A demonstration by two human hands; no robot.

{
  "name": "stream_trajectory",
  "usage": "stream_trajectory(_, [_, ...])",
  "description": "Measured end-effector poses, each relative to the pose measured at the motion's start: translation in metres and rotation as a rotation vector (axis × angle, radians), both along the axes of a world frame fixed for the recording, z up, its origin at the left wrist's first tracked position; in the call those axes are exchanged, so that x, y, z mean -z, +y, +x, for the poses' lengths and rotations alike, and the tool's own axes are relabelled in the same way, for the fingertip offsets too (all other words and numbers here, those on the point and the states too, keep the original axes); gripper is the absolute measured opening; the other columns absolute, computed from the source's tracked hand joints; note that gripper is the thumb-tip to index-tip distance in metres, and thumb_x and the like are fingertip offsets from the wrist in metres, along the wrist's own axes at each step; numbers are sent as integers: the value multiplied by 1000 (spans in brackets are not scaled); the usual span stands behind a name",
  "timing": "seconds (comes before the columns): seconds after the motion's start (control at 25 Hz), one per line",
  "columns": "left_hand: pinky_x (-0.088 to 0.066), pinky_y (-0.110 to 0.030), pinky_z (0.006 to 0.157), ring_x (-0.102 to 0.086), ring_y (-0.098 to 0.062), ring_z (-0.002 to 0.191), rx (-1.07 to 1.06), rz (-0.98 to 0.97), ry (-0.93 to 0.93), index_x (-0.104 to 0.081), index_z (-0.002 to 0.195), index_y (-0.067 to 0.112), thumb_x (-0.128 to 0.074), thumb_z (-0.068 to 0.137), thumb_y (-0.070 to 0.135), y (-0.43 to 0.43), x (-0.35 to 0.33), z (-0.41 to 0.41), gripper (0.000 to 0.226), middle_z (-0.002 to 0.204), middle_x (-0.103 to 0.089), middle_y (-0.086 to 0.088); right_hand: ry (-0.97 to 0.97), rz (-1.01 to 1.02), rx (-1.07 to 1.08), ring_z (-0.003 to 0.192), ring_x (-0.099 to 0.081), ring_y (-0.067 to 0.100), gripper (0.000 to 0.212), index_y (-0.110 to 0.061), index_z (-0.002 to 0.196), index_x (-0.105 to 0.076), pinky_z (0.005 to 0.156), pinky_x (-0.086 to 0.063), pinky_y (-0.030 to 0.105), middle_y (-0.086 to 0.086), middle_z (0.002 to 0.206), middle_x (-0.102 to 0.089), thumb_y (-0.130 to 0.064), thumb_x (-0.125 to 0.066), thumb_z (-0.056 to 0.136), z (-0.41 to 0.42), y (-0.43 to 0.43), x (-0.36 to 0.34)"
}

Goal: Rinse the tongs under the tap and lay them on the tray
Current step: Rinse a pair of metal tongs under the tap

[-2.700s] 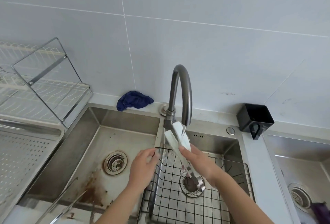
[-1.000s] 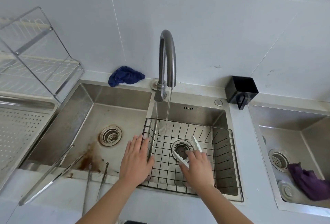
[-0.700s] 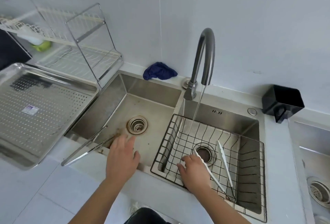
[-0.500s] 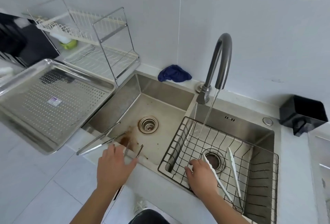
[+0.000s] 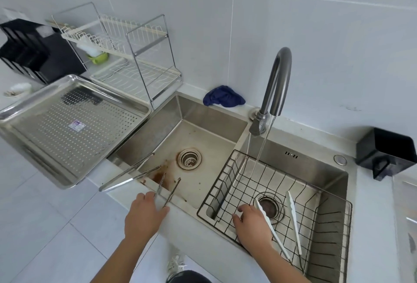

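Observation:
White plastic tongs (image 5: 293, 215) lie spread open on the floor of the black wire basket (image 5: 329, 233) in the right basin. My right hand (image 5: 250, 226) rests with relaxed fingers on the basket floor, beside the tongs' left arm. My left hand (image 5: 144, 214) lies over the rear end of small metal tongs (image 5: 168, 192) on the sink's front edge, fingers fairly straight. Longer metal tongs (image 5: 128, 174) lie across the sink's left corner. The perforated steel tray (image 5: 45, 140) sits to the left. Water runs from the tap (image 5: 276, 79) into the basket.
The left basin (image 5: 203, 129) has a rust stain by its drain. A blue cloth (image 5: 223, 98) lies behind it. A wire dish rack (image 5: 126, 57) and a black box (image 5: 33, 50) stand behind the tray. A black holder (image 5: 385, 154) sits at the right.
My right hand brought the white tongs down from the tap into the basket and let them go. My left hand moved left from the basin divider onto the small metal tongs.

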State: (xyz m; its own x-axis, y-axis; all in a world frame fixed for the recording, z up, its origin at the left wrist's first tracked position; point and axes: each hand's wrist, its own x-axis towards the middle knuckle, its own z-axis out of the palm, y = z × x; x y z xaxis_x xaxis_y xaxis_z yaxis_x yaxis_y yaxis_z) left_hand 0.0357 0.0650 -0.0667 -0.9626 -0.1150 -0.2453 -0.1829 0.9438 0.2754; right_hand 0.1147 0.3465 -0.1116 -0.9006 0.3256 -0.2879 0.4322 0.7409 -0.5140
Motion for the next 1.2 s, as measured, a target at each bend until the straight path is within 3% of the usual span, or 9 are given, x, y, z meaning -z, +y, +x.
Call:
stream_trajectory(0.16, [-53,-36,76,-57,-20,99,-2,33,32,-57,131,17,-67,87,53,5,-1,0,58,109,-55,-2,-15,-19,39,112,-59,14,35,-21,129,-62,88,-53,33,-5,116,-66,-40,-52,101,-2,1,-1])
stream_trajectory(0.32, [-52,-32,81,-60,-16,97,1,276,46,-55,134,17,-72,85,49,33,-12,-4,61,117,-58,0,-34,-26,74,107,-61,14,36,-22,129,-63,84,-55,34,-6,115,-67,-41,-53,99,1,1,-2])
stream_trajectory(0.56, [-49,-25,66,-58,-8,77,93,482,55,-55,123,27,-80,80,39,84,-32,-19,51,101,-52,10,-83,-106,134,102,-62,15,34,-22,125,-64,79,-54,32,-5,110,-68,-40,-56,98,-1,1,-8])
stream_trajectory(0.64, [-52,-25,66,-59,-9,74,131,508,45,-53,120,33,-81,77,38,95,-34,-19,51,101,-52,9,-71,-213,190,90,-64,13,28,-22,119,-67,75,-52,31,-7,98,-68,-40,-60,98,-4,4,-17])
stream_trajectory(0.8, [-50,-26,68,-53,-8,75,282,495,118,-50,122,32,-85,73,39,117,-34,-12,60,100,-45,15,155,-876,377,68,-66,14,27,-19,108,-73,64,-57,33,3,89,-76,-43,-64,97,-25,14,-61])
stream_trajectory(0.84, [-50,-28,68,-52,-10,76,310,484,152,-50,122,29,-86,73,38,124,-35,-11,62,103,-45,14,222,-947,367,67,-67,15,27,-18,109,-73,61,-57,32,5,89,-76,-42,-65,97,-32,15,-72])
stream_trajectory(1.0, [-43,-25,63,-50,-7,75,378,504,241,-51,114,21,-92,69,35,148,-43,-13,63,106,-48,10,349,-856,453,61,-67,16,12,-10,99,-70,54,-57,31,8,78,-70,-21,-70,95,-57,13,-94])
stream_trajectory(1.08, [-41,-17,60,-52,-4,74,412,572,207,-50,105,27,-88,74,36,154,-45,-15,50,99,-48,13,355,-873,524,61,-65,20,14,0,89,-68,57,-58,34,12,72,-66,-12,-67,96,-63,19,-90])
stream_trajectory(1.2, [-41,-13,63,-55,-8,75,408,658,56,-51,94,37,-72,90,31,160,-41,-20,22,87,-59,11,364,-946,546,62,-61,24,21,2,86,-69,58,-56,35,16,71,-63,-14,-65,97,-68,27,-86])
